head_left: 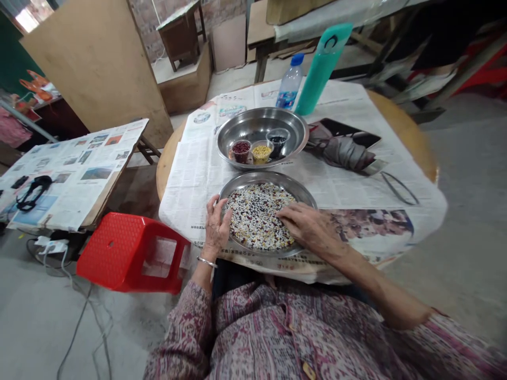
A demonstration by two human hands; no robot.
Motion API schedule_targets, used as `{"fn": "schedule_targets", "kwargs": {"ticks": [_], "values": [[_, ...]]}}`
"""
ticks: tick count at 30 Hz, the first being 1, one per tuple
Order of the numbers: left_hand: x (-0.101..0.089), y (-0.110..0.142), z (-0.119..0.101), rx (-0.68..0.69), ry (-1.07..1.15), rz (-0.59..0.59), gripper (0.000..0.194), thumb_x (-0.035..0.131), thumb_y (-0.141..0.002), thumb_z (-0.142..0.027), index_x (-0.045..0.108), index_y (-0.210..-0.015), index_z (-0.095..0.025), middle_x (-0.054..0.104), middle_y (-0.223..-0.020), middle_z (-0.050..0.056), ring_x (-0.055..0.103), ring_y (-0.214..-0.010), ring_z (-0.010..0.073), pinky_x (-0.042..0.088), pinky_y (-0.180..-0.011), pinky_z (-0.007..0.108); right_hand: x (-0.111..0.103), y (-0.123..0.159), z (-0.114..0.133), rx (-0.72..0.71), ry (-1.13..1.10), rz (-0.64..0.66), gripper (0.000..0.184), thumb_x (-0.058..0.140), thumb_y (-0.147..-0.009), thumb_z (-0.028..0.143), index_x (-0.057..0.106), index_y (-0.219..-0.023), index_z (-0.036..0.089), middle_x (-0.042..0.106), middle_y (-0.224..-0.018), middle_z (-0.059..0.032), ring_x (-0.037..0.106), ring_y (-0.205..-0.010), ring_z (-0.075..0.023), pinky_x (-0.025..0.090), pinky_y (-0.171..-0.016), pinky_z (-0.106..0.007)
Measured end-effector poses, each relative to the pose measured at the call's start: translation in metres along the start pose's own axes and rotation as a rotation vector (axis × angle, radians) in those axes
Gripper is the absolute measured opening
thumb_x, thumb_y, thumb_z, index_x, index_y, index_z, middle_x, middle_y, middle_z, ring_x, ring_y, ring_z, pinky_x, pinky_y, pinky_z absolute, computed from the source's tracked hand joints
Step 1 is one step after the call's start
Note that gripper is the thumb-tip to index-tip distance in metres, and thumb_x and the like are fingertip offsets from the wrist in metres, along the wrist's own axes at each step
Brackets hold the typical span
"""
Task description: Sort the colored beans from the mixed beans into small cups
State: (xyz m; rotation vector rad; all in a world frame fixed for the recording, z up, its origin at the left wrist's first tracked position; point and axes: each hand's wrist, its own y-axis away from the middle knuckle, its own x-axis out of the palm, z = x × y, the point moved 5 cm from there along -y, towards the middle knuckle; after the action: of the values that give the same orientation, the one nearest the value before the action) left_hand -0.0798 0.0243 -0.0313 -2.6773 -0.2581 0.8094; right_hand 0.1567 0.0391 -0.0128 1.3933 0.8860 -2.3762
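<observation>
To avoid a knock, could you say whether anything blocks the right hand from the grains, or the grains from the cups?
Nothing visible separates the right hand from the grains; the plate rim and bowl rim lie before the cups.

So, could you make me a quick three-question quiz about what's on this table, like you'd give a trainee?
1. Multiple choice: in the wide steel bowl, what fills the leftmost clear plastic cup? A yellow grains, B dark red beans, C black beans.
2. True or false: a clear plastic bottle with a blue cap is on the newspaper-covered table. Is it lying on its side?
3. Short answer: which bare hand has its fingers on the mixed white, dark and yellow grains in the shallow round steel tray?

Key: 1 B; 2 False, it stands upright; 3 the right hand, while the left hand is at the rim.
</observation>
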Motion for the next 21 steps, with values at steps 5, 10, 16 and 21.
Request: {"fn": "schedule_targets", "kwargs": {"ticks": [5, 10, 16, 21], "values": [[0.000, 0.000, -0.001, -0.003, 0.004, 0.010, 0.032, 0.046, -0.102, -0.035, 0.057, -0.128, -0.020, 0.043, -0.146, 0.011, 0.041, -0.142, 0.0232, 0.031, -0.123, 0.043, 0.005, 0.010, -0.004, 0.014, -0.072, -0.161, 0.021, 0.047, -0.097, 0.023, 0.068, -0.093, 0.019, 0.071, -0.089, -0.0082, 0.064, -0.089, -0.0247, 0.052, -0.083, -0.039], [-0.001, 0.002, -0.002, -0.017, -0.001, 0.000, 0.030, 0.047, -0.102, -0.033, 0.058, -0.127, -0.021, 0.043, -0.146, 0.010, 0.042, -0.141, 0.0224, 0.032, -0.123, 0.042, 0.011, 0.012, -0.008, -0.013, -0.075, -0.216, 0.021, 0.048, -0.098, 0.027, 0.068, -0.095, 0.020, 0.071, -0.089, -0.0086, 0.064, -0.088, -0.0260, 0.051, -0.083, -0.041], [-0.001, 0.003, -0.002, -0.022, 0.013, -0.012, 0.030, 0.048, -0.101, -0.033, 0.059, -0.126, -0.019, 0.044, -0.145, 0.011, 0.043, -0.140, 0.0225, 0.033, -0.122, 0.041, 0.015, 0.012, -0.010, -0.050, -0.036, -0.234, 0.026, 0.046, -0.100, 0.032, 0.069, -0.095, 0.020, 0.072, -0.088, -0.0084, 0.064, -0.084, -0.0257, 0.050, -0.081, -0.041], [0.000, 0.004, -0.003, -0.040, 0.005, -0.003, 0.029, 0.048, -0.101, -0.030, 0.059, -0.126, -0.020, 0.044, -0.147, 0.010, 0.043, -0.141, 0.0229, 0.032, -0.123, 0.042, 0.017, 0.014, -0.011, -0.024, -0.015, -0.219, 0.024, 0.049, -0.097, 0.033, 0.068, -0.088, 0.021, 0.071, -0.084, -0.0078, 0.065, -0.081, -0.0259, 0.050, -0.077, -0.041]]}}
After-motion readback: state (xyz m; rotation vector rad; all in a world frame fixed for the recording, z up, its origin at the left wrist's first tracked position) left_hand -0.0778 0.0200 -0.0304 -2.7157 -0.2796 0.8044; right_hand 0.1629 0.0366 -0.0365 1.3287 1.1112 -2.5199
